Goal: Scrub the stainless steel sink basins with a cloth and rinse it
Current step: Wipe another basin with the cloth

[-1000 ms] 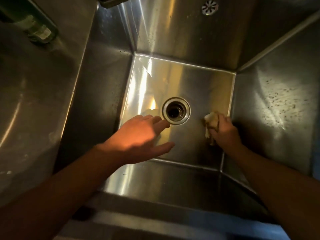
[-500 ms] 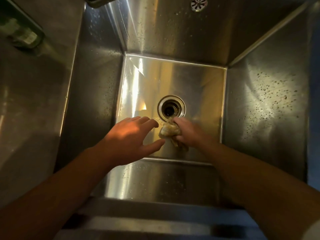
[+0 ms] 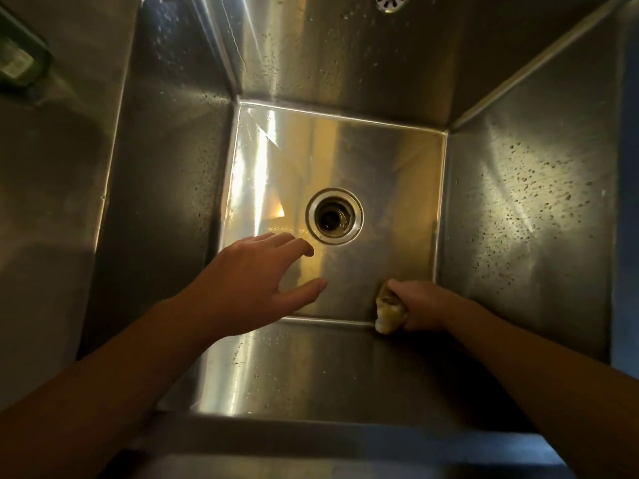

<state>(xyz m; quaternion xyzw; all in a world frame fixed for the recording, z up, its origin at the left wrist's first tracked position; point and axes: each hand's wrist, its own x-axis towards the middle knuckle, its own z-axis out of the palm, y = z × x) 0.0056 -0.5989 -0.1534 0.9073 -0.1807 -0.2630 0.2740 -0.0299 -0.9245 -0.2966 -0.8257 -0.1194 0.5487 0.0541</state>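
I look straight down into a deep stainless steel sink basin with a round drain in the middle of its floor. My right hand is shut on a crumpled pale cloth, pressed into the near right corner of the basin floor. My left hand hovers open, fingers spread, above the floor just left of and below the drain, holding nothing.
The right wall is speckled with dark spots and droplets. An overflow grate sits high on the back wall. A green bottle lies on the steel surface at the far left. The basin's front rim runs below my arms.
My right hand has dragged the cloth from beside the drain to the near right corner of the floor. My left hand has stayed in about the same place.
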